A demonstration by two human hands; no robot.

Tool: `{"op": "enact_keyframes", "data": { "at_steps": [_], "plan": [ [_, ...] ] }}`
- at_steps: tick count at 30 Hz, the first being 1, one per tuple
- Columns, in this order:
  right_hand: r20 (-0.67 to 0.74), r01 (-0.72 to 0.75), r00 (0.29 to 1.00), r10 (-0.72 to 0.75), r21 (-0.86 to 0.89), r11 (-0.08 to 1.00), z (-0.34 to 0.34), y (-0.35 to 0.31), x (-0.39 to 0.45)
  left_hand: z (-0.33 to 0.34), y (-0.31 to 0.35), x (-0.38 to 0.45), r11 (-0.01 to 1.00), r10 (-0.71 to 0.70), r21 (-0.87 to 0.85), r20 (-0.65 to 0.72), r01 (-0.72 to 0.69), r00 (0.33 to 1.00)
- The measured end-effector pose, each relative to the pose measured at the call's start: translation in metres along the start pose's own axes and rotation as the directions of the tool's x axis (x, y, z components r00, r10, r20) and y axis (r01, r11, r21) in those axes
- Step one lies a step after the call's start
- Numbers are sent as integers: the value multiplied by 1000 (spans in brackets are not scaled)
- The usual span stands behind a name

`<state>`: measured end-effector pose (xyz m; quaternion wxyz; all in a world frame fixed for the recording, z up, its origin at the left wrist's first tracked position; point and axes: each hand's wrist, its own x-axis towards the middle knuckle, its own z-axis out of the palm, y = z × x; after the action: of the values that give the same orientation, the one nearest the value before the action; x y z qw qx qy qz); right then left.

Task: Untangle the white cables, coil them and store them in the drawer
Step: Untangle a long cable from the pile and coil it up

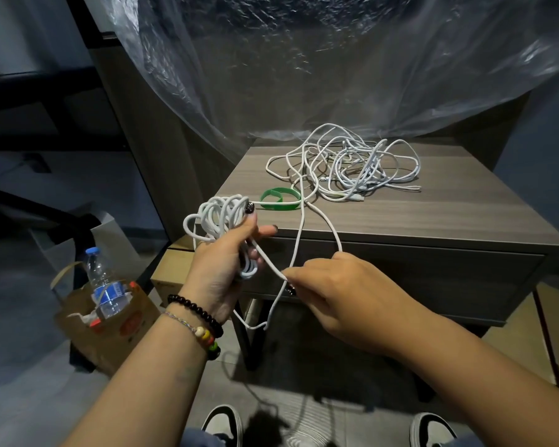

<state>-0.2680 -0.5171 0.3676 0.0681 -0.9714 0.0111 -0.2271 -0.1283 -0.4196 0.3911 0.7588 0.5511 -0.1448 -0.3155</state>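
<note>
My left hand (225,262) grips a coil of white cable (214,214) in front of the grey wooden nightstand (449,217). The cable's free run (299,233) stretches from the coil to my right hand (342,291), which pinches it just in front of the shut drawer (433,275). From there it loops up onto the tabletop. A tangled heap of white cables (346,162) lies on the back of the nightstand top. A green strap (279,199) lies near the front left edge, beside the cable.
A brown paper bag (110,324) holding a water bottle (105,285) stands on the floor at the left. Clear plastic sheeting (304,59) hangs behind the nightstand. A cardboard box (171,266) sits low beside it. My shoes (223,424) are at the bottom.
</note>
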Motion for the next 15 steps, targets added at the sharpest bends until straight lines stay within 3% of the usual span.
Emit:
{"op": "enact_keyframes", "data": {
  "at_steps": [6,13,15],
  "plan": [
    [-5,14,1000,-14,2,1000,-1,4,-2,0,-1,-2,997,79,21,36,-80,996],
    [-12,87,996,-87,-32,996,4,2,-3,6,-4,-10,997,-35,-70,109,43,993],
    [-2,90,996,-90,45,995,-4,8,-1,7,-5,-13,996,-37,-79,110,46,993]
  ]
}}
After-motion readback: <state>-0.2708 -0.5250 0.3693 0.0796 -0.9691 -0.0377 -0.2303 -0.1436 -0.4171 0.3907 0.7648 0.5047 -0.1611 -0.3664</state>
